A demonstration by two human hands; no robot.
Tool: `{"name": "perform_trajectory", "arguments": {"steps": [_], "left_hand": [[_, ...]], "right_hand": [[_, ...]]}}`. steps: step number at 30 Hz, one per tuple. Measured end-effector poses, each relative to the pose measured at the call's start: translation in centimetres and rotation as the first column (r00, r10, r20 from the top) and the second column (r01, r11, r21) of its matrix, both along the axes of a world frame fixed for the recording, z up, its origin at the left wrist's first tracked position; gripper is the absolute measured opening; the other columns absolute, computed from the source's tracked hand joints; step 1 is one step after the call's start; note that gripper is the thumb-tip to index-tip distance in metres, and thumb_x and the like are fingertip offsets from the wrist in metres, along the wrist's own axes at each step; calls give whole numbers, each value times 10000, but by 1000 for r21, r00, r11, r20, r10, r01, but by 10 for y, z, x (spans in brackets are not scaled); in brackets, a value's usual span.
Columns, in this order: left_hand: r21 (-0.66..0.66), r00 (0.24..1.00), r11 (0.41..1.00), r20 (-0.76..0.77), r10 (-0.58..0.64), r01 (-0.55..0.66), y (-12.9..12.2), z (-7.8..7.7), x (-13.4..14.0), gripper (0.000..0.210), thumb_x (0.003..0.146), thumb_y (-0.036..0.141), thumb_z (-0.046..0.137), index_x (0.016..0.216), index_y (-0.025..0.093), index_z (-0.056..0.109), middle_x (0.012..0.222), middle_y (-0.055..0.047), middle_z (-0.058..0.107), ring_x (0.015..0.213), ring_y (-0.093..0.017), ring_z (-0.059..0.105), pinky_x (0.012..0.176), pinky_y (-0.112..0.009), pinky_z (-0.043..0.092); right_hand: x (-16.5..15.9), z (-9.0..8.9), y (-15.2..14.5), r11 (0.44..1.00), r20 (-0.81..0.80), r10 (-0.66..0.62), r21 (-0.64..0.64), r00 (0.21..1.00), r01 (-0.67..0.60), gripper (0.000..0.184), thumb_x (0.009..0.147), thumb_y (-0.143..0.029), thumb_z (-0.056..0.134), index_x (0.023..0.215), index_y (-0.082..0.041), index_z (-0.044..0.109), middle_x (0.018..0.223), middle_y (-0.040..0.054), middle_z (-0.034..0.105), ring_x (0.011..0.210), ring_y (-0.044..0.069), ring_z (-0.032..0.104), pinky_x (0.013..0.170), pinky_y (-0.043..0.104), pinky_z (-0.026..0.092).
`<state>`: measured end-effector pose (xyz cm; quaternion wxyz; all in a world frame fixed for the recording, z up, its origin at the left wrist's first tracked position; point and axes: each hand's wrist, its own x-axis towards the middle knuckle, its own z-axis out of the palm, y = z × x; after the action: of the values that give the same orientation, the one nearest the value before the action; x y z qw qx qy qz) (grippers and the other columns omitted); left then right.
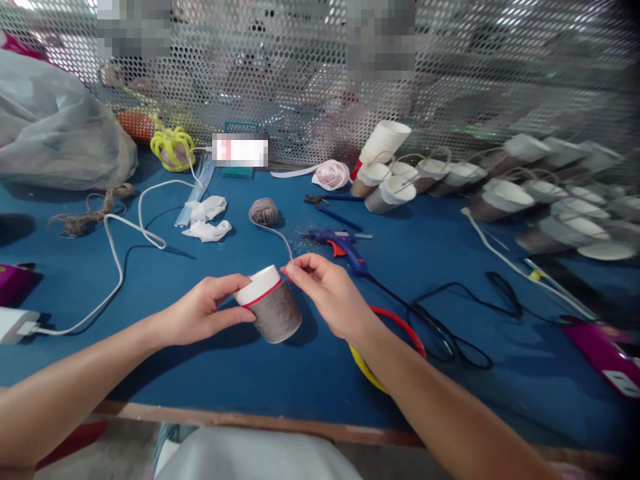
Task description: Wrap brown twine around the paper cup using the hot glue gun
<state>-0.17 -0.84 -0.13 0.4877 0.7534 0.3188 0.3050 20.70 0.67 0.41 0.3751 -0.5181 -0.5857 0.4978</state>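
A paper cup [276, 310], its lower part covered in grey with a red band below the white rim, leans tilted in my left hand [215, 307]. My left thumb presses its side and the fingers reach into the mouth. Beside the rim, my right hand [325, 287] pinches a grey cord [280, 233]. That cord runs back to a small grey ball of yarn [263, 211] on the table. A blue glue gun [345, 243] with an orange trigger lies just beyond my right hand.
Pliers [335, 207] lie behind the glue gun. Covered cups with handles [390, 193] line the back right. White crumpled scraps [207, 230], a white cable [120, 267] and a plastic bag [60, 127] are at left. A red-yellow ring [367, 370] sits under my right forearm. A perforated metal screen [290, 80] stands behind.
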Motion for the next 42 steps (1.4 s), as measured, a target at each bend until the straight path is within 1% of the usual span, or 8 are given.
{"name": "perform_trajectory", "arguments": {"steps": [6, 15, 21, 29, 32, 34, 39, 42], "left_hand": [[25, 1000, 1000, 4, -19, 19, -1, 0, -1, 185, 802, 232, 562, 958, 133, 571, 859, -30, 632, 756, -113, 560, 695, -192, 448], [88, 1000, 996, 5, -8, 8, -2, 0, -1, 153, 789, 195, 577, 924, 125, 568, 838, -31, 643, 741, -106, 568, 694, -184, 452], [125, 1000, 992, 25, -3, 0, -4, 0, -1, 154, 793, 210, 571, 911, 112, 566, 841, -57, 653, 747, -127, 587, 684, -207, 461], [138, 999, 990, 30, -26, 21, -4, -1, 1, 123, 794, 171, 561, 909, 126, 553, 869, -37, 648, 781, -113, 583, 758, -206, 457], [125, 999, 991, -18, -43, 45, -3, 0, 2, 138, 785, 172, 558, 913, 121, 551, 887, -41, 645, 846, -135, 574, 875, -262, 419], [88, 998, 995, -52, -46, 50, -3, 2, 3, 186, 762, 196, 581, 927, 114, 553, 897, -46, 635, 872, -154, 561, 900, -290, 399], [-137, 999, 990, -40, 26, -31, -6, 5, 9, 264, 706, 317, 632, 834, 103, 544, 726, -3, 545, 655, -105, 480, 622, -206, 421], [-288, 997, 955, -32, 68, -75, -9, 6, 14, 315, 701, 367, 623, 841, 98, 539, 688, 12, 503, 608, -90, 436, 568, -194, 392]], "right_hand": [[-1, 1, -1, 1000, 29, 14, -5, 999, -14, 230, 753, -408, 555, 748, -181, 521, 711, -13, 529, 650, 113, 487, 642, 256, 394], [-3, -2, -3, 998, 18, 54, -20, 998, -54, 239, 771, -423, 517, 749, -186, 497, 693, -25, 492, 630, 110, 460, 627, 256, 381], [-5, -4, -6, 995, 67, 92, -34, 993, -90, 242, 820, -439, 437, 780, -201, 452, 693, -28, 473, 640, 116, 442, 583, 251, 364], [-12, 3, -12, 997, 206, 51, 42, 977, -61, 194, 865, -360, 356, 740, -214, 383, 645, -41, 392, 592, 113, 395, 531, 245, 328], [-13, 2, -11, 992, 232, 23, 114, 972, -51, 179, 867, -338, 350, 737, -216, 358, 645, -38, 386, 583, 115, 398, 531, 250, 334], [-14, 1, -11, 985, 254, 11, 161, 967, -54, 166, 871, -320, 343, 743, -215, 354, 648, -34, 393, 579, 117, 404, 536, 254, 341], [-17, -2, -15, 967, 311, 24, 232, 950, -101, 150, 879, -290, 339, 756, -209, 366, 660, -18, 439, 584, 123, 444, 566, 264, 373], [-20, -4, -18, 954, 358, 8, 278, 934, -115, 141, 880, -284, 342, 769, -205, 379, 691, 4, 482, 610, 133, 479, 585, 274, 393]]}}
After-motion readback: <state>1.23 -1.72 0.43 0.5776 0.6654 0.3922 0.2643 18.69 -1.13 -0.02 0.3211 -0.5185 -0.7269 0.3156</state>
